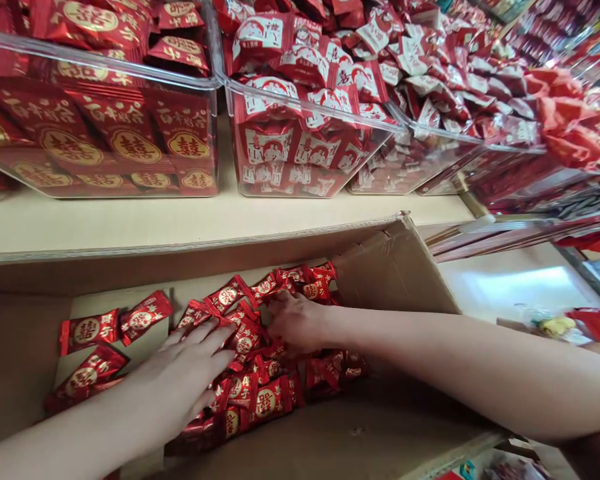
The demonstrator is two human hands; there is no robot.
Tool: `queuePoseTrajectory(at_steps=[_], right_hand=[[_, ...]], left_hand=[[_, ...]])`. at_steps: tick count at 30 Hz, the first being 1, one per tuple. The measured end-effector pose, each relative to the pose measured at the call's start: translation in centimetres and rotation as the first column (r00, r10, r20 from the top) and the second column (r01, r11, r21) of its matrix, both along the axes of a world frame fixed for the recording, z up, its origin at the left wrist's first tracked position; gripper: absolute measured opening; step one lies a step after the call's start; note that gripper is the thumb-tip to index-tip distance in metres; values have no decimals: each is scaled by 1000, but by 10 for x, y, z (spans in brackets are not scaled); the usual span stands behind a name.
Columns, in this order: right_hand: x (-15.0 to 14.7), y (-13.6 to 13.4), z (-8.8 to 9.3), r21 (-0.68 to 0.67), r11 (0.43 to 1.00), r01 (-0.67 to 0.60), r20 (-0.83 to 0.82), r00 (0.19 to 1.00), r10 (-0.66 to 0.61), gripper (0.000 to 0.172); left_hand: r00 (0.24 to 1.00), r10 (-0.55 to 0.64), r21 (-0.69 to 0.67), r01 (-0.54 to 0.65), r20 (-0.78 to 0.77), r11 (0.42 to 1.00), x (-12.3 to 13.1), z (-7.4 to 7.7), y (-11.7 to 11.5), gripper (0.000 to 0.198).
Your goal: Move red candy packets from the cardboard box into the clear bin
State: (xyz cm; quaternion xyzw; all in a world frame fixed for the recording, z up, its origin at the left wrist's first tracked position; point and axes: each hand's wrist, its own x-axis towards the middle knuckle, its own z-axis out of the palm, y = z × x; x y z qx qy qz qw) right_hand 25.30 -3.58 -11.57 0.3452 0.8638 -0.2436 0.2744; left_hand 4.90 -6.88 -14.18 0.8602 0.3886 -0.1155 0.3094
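Red foil-wrapped packets with gold emblems lie in a loose pile inside a large cardboard box. My left hand rests palm down on the left part of the pile, its fingers spread over the packets. My right hand reaches into the pile's upper right part; its fingers are bent down among the packets, and the fingertips are partly hidden, so a hold cannot be made out. A few packets lie apart at the box's left side.
Behind the box, a pale shelf bears clear bins of red packets, such as the left bin and the middle bin. More red goods fill the upper right. Another container with small items shows at the bottom right.
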Motion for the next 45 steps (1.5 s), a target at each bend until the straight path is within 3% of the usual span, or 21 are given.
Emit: queuePoseTrajectory(at_steps=[2,3,4,6,8,9,10,12,14,18,19,20,24,28,30,33,35,37,39,42,45], right_hand=[[-2,7,13,-61,997,43,-83,995,-48,21],[-2,10,20,-101,992,74,-169,981,-91,18],[-2,12,27,-149,983,107,-274,951,-145,15],[-1,15,40,-240,958,156,-495,829,-259,10],[2,15,50,-296,937,184,-644,686,-338,7],[3,14,53,-316,927,203,-682,630,-370,7],[4,14,56,-330,917,223,-705,588,-397,8],[5,12,60,-371,886,279,-712,527,-464,19],[4,12,64,-510,786,348,-660,427,-618,33],[-4,12,73,-868,342,359,-306,155,-939,31],[-6,12,74,-892,288,349,-259,128,-957,25],[-7,12,74,-896,279,346,-252,120,-960,22],[-13,6,71,-836,388,387,-371,123,-921,26],[-15,-7,77,-866,379,326,-386,46,-921,34],[-12,-7,93,-811,467,352,-473,75,-878,31],[-8,14,135,-450,694,562,-800,91,-592,21],[-10,40,167,-152,731,665,-939,133,-317,19],[-19,71,193,126,730,672,-952,289,-102,18],[-32,98,208,369,699,612,-854,520,-5,21],[-53,124,215,593,651,474,-619,785,-8,28],[-65,135,213,693,654,304,-382,924,-25,20]], left_hand=[[975,192,-129,-178,108,975,4,10,10,36],[936,327,-242,-290,128,926,7,16,15,37],[861,495,-403,-415,117,816,10,24,20,39],[733,678,-658,-484,55,577,15,40,28,44],[594,802,-907,-371,-64,202,17,53,31,41],[527,842,-954,-294,-114,55,18,58,32,36],[462,876,-970,-243,-140,-26,18,63,32,30],[326,941,-964,-266,-93,-3,19,69,30,24],[210,978,-929,-363,-15,64,20,74,29,26],[159,982,-859,-484,99,165,19,82,29,32],[158,979,-849,-493,127,190,18,83,29,32],[160,975,-837,-503,153,214,17,84,29,31],[181,948,-783,-534,263,320,13,87,27,24],[162,910,-781,-471,381,410,12,98,26,21],[121,903,-811,-404,411,424,10,104,28,23],[65,917,-870,-296,393,394,9,110,29,28],[70,922,-879,-283,380,384,8,111,29,26],[81,913,-853,-331,400,403,9,110,27,21],[88,899,-827,-364,428,429,9,109,25,20],[95,886,-815,-360,453,455,7,109,25,19],[85,881,-817,-339,466,466,5,110,26,17]])
